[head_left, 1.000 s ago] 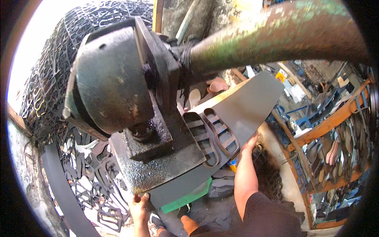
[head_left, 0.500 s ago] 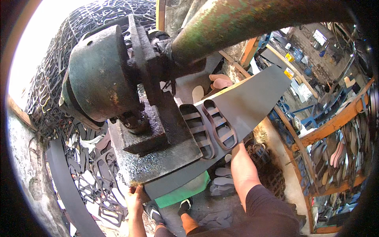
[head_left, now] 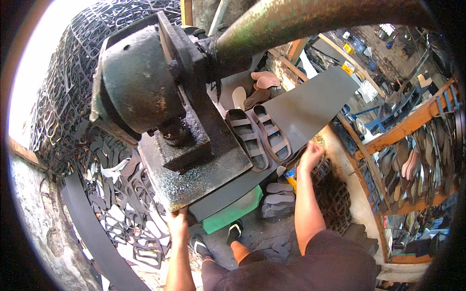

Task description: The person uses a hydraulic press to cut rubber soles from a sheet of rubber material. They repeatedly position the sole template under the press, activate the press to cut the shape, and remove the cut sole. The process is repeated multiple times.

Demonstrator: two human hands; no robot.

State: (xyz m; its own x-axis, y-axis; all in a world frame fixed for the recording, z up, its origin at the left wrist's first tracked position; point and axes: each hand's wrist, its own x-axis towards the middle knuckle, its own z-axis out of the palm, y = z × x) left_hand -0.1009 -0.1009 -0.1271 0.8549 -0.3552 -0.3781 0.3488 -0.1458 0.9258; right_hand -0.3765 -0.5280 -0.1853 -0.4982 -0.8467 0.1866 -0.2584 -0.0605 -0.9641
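My left hand reaches up to the front corner of the heavy press head. Its fingertips are hidden under that corner, so its grip cannot be made out. My right hand, its fingers curled together, is beside the near edge of a grey sheet; whether anything is pinched there is unclear. Two sole-shaped cutting dies with crossbars, the left die and the right die, lie side by side on the sheet. The left die is close against the press head.
A thick rusty pipe arm crosses above. Green slab juts out below the sheet. Grey sole pieces are stacked on the floor. Cut-out scraps pile up at left, and wooden shelves with soles stand at right.
My right hand has come away from the right die's near end, moving right and up to the sheet's edge. My left hand stays by the press corner. The whole view has shifted slightly.
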